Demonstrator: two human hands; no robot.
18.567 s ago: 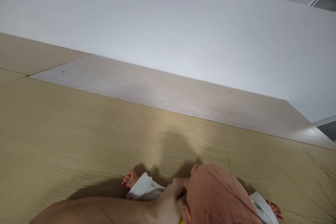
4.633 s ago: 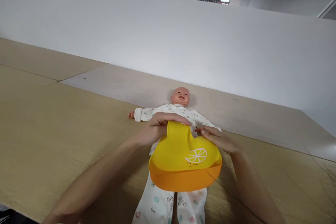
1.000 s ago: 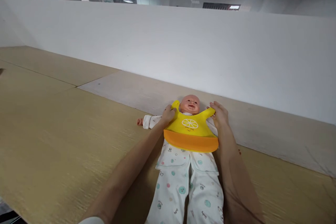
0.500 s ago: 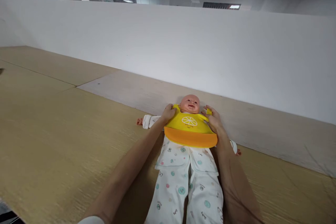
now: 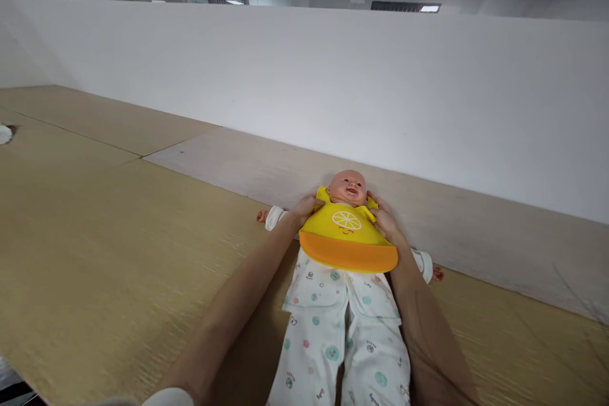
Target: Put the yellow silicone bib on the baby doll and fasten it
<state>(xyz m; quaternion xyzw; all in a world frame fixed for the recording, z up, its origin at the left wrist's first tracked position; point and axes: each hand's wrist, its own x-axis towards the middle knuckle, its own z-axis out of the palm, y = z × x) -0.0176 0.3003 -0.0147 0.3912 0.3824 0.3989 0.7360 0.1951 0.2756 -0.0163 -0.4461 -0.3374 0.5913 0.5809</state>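
A baby doll [image 5: 351,185] in white patterned clothes [image 5: 328,304] lies face up with its arms spread. Over its chest is a yellow bib [image 5: 323,222] with a citrus-slice print and an orange pocket [image 5: 349,254] along the bottom. My left hand [image 5: 307,208] pinches the bib's upper edge beside the doll's neck. On the other side of the neck, my right hand [image 5: 386,216] grips the bib's other strap, its fingers partly around the yellow end. Parts of both hands' fingers are hidden by the bib.
The doll lies on a wooden tabletop [image 5: 118,235], close to a white partition wall [image 5: 295,70] with glass above it. A small white object [image 5: 6,134] shows at the far left edge. Something dark and pale is cut off at the lower left corner.
My right hand's fingers have moved in closer to the doll's neck with the strap end. My left hand stays on the bib. The view has shifted slightly, and a white object appears at left.
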